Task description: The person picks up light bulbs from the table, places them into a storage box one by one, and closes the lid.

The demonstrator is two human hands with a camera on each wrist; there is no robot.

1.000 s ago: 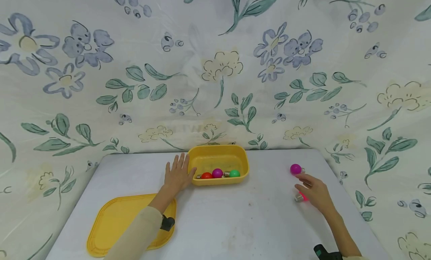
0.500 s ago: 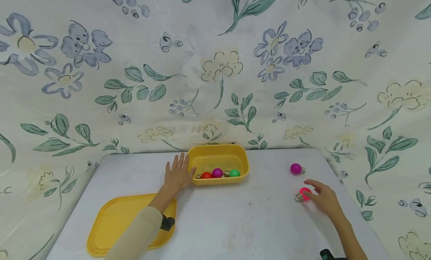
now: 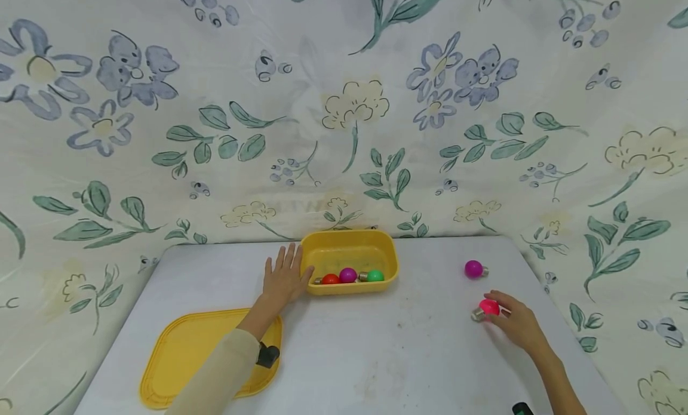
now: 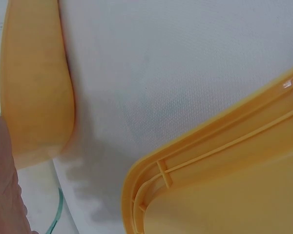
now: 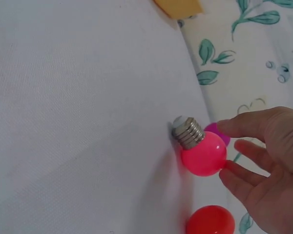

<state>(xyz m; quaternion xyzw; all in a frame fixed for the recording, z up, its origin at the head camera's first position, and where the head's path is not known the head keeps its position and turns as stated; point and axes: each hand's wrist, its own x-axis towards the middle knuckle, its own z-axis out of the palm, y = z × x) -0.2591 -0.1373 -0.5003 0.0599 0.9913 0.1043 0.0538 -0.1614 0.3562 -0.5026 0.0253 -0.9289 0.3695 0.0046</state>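
At the right, my right hand reaches around a bright pink light bulb with a silver screw base. In the right wrist view the thumb and fingers are spread, with fingertips right at the pink bulb's round side. Behind it lies a purple bulb. A red bulb shows lower in that wrist view; it is hidden in the head view. My left hand rests with extended fingers against the left side of a yellow basin, which holds red, purple and green bulbs.
A flat yellow tray lies at the front left of the white table, partly under the left forearm. A flowered cloth hangs behind the table's back edge and shows beyond both sides.
My right hand has drawn back from near the purple bulb and come around the pink bulb, fingers closing in on it. The left hand and the basin stay put.
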